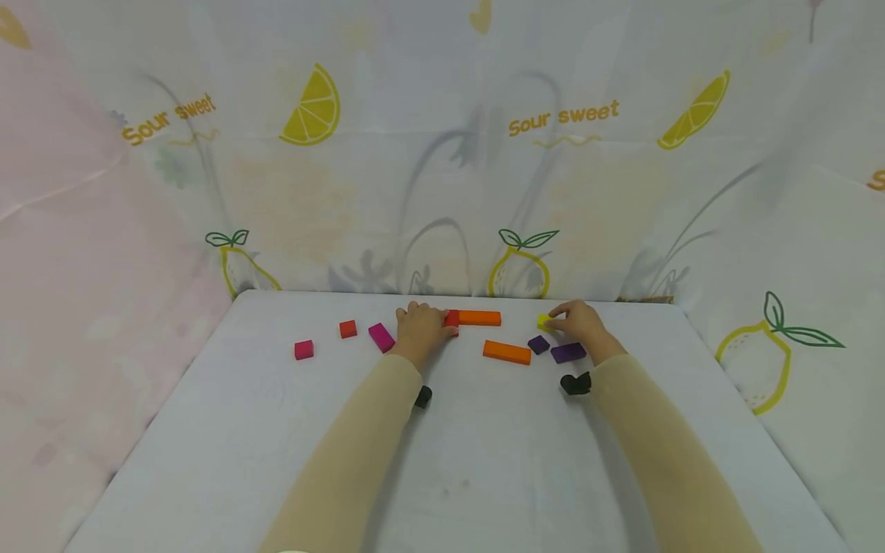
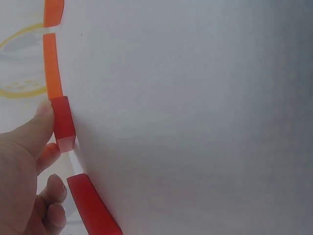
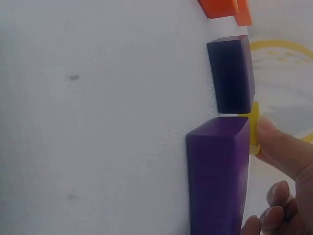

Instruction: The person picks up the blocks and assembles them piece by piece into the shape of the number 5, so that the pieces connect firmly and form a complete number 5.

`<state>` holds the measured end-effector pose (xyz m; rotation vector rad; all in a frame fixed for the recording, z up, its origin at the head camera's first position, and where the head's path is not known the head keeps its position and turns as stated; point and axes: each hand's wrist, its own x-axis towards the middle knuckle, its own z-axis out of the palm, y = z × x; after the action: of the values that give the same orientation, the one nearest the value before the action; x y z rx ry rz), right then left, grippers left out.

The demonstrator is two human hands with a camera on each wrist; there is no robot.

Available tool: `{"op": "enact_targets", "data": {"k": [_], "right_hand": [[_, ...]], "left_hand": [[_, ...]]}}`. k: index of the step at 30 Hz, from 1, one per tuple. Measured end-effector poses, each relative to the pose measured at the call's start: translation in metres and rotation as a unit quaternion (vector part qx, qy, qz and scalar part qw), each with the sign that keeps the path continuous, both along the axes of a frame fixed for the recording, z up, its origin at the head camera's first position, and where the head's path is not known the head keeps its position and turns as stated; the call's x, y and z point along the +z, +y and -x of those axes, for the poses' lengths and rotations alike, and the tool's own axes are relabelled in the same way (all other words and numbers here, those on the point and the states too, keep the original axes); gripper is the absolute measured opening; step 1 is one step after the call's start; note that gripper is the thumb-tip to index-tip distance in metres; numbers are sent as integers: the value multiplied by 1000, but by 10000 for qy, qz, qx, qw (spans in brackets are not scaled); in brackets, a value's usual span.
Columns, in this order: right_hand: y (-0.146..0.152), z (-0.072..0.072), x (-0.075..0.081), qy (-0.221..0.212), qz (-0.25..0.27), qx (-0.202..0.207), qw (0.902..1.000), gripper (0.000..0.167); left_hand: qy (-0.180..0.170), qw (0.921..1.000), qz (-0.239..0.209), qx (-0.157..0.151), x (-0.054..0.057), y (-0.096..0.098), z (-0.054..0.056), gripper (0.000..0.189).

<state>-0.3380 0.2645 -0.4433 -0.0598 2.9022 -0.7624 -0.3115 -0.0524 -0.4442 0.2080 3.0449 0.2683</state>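
My left hand (image 1: 418,330) is at the back of the white table, pinching a red block (image 2: 63,122) between thumb and finger. That red block stands end to end with a long orange block (image 1: 480,318), seemingly touching it. My right hand (image 1: 582,326) pinches a small yellow block (image 1: 544,322), partly hidden by the fingers. In the right wrist view the yellow block (image 3: 254,129) shows behind a purple block (image 3: 215,181) and a dark purple block (image 3: 232,76); its lower part is hidden.
A second long orange block (image 1: 507,352) lies nearer, between the hands. Left of my left hand are a magenta block (image 1: 381,338), a small red-orange block (image 1: 348,329) and a pinkish-red block (image 1: 303,350). A lemon-printed cloth (image 1: 429,177) hangs behind the table.
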Motion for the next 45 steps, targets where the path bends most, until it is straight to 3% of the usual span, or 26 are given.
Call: {"op": "enact_targets", "data": {"k": [7, 16, 25, 35, 45], "right_hand": [[-12, 1, 5, -164, 20, 97, 9998, 39], [-30, 11, -3, -359, 6, 138, 9993, 39], [-50, 9, 1, -360, 63, 145, 9992, 36], [-57, 10, 3, -368, 131, 69, 9992, 36], [-61, 14, 0, -219, -55, 243, 9994, 35]], "left_hand": [[-91, 9999, 20, 70, 2, -1, 2, 59], [-56, 10000, -11, 61, 2, -2, -1, 60], [-67, 9999, 21, 97, -5, -2, 1, 61], [-94, 9999, -31, 111, 3, 2, -3, 61], [-60, 9999, 23, 136, 2, 3, -3, 61]]}}
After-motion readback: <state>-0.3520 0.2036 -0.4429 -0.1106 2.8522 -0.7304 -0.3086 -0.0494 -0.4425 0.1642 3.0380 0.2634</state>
